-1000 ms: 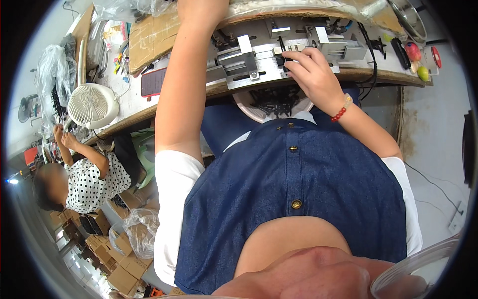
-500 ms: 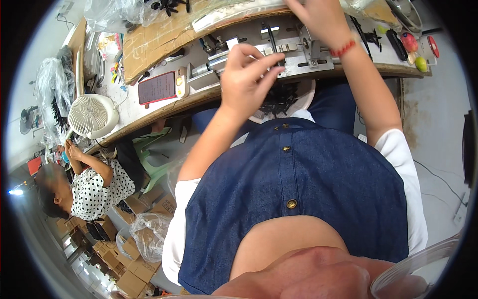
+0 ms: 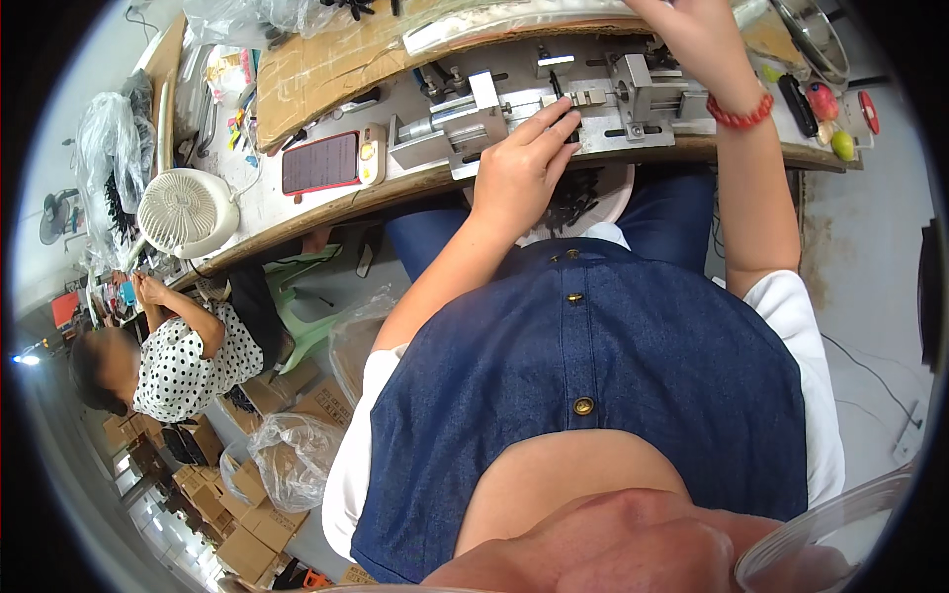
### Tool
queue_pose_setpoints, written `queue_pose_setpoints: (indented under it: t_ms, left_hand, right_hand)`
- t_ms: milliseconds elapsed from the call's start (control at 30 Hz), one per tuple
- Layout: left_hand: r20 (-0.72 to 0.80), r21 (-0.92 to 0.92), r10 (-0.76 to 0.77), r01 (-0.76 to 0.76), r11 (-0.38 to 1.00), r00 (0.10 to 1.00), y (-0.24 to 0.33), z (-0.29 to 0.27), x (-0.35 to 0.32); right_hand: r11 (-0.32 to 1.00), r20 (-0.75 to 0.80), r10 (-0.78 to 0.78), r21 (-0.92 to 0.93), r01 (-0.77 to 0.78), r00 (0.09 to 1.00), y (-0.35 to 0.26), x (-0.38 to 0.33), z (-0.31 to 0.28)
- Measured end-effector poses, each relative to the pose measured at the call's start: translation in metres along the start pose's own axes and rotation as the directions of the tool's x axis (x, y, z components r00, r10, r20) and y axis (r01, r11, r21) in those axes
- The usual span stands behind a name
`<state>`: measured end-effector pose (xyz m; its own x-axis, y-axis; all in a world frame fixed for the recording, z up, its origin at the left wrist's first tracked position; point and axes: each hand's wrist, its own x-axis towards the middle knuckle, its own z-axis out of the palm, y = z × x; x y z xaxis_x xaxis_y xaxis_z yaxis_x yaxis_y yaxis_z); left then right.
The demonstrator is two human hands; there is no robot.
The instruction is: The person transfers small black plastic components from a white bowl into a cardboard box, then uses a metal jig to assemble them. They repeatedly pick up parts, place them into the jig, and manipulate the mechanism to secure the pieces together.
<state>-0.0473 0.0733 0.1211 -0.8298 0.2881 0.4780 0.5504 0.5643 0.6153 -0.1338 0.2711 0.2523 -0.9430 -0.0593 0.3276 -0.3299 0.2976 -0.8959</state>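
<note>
My left hand (image 3: 526,176) lies over the front of a metal clamping fixture (image 3: 487,111) on the bench. Its fingertips close on a thin black rod (image 3: 556,85), which stands across the middle of the fixture between two metal blocks. Beyond the right-hand block (image 3: 635,83), my right hand (image 3: 700,47) reaches toward the far side of the bench. Its stretched-out thumb side shows, while the other fingertips are cut off by the upper edge. Under the bench edge, a pale tub (image 3: 617,194) holds several black parts (image 3: 573,198).
A phone (image 3: 321,163), white fan (image 3: 184,213) and cardboard sheet (image 3: 297,91) are left of the fixture. At right lie a black handheld object (image 3: 794,107), green fruit (image 3: 841,146) and metal bowl (image 3: 816,40). Another person (image 3: 188,366) sits at far left.
My left hand has come down to the right, its fingers now on the black rod. My right hand has shifted right and farther away. The view has shifted slightly.
</note>
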Motion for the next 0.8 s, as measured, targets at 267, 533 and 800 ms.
queue_pose_setpoints:
  t_ms: [267, 533, 800]
  left_hand:
    - [-0.115, 0.45, 0.27, -0.192, 0.872, 0.956, -0.029, -0.081, 0.109]
    - [0.146, 0.515, 0.288, -0.322, 0.795, 0.946, -0.059, -0.1, 0.18]
    - [-0.007, 0.365, 0.372, -0.344, 0.865, 0.928, -0.058, -0.094, 0.177]
  right_hand:
    - [0.91, 0.212, -0.332, -0.185, 0.372, 0.919, 0.035, -0.094, 0.012]
    - [0.637, 0.37, -0.364, -0.57, 0.518, 0.855, 0.07, -0.119, 0.046]
    - [0.637, 0.391, -0.398, -0.533, 0.557, 0.83, 0.062, -0.109, 0.037]
